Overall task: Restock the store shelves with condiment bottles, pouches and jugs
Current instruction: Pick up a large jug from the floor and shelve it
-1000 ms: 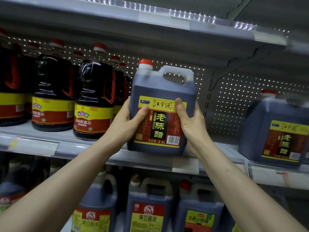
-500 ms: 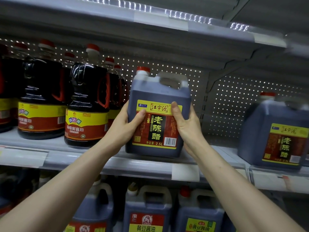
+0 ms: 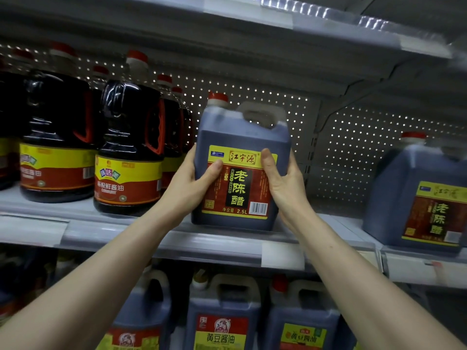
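Note:
A square vinegar jug (image 3: pixel 242 137) with a red cap, a moulded handle and a red-and-yellow 2.5L label stands upright on the middle shelf (image 3: pixel 177 238), close to its front edge. My left hand (image 3: pixel 192 183) grips the jug's left side, thumb on the label. My right hand (image 3: pixel 283 183) grips its right side, thumb on the label's top right corner. The fingers of both hands are hidden behind the jug.
Round dark soy sauce bottles (image 3: pixel 129 152) with red handles stand in rows just left of the jug. A second matching vinegar jug (image 3: pixel 419 198) stands far right; between the two jugs only bare shelf shows. Soy sauce jugs (image 3: pixel 222 317) fill the lower shelf. An upper shelf (image 3: pixel 252 34) overhangs.
The jug has gone down from above the shelf lip onto the shelf and slightly further back, both hands still around it.

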`<state>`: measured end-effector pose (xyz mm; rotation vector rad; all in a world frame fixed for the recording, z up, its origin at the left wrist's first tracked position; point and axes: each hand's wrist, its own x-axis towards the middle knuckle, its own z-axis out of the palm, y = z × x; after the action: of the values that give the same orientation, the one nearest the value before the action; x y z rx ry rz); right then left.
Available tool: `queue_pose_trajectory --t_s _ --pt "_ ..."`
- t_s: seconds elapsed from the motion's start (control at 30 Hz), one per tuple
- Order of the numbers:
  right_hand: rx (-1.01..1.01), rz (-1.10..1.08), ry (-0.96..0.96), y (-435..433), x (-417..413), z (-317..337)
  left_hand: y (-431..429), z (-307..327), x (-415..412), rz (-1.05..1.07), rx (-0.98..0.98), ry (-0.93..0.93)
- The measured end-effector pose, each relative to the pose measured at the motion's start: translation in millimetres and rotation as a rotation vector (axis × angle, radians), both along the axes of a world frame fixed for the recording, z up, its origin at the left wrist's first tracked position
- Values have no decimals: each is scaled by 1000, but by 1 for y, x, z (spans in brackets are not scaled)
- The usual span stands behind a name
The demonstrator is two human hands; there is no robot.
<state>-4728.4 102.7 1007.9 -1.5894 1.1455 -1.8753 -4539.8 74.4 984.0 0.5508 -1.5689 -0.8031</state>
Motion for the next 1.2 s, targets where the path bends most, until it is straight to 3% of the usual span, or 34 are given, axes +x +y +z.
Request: queue_pose_trajectory --t_s 0.2,0.27,0.4,0.47,0.53,1.2 --pt "15 -35 61 7 0 -6 5 -1 2 48 -23 -100" --pt "18 -138 141 13 0 -6 10 2 0 143 -80 -144" --pt "-253 -466 557 39 7 -18 32 -5 -5 610 -378 -486" --pt "-343 -572 834 47 11 -26 41 -11 -7 717 -530 -659" --pt "-297 -593 983 51 14 -33 44 -15 -8 737 -582 -750" --pt "-167 -549 988 21 14 -29 5 -17 -17 684 -587 -742"
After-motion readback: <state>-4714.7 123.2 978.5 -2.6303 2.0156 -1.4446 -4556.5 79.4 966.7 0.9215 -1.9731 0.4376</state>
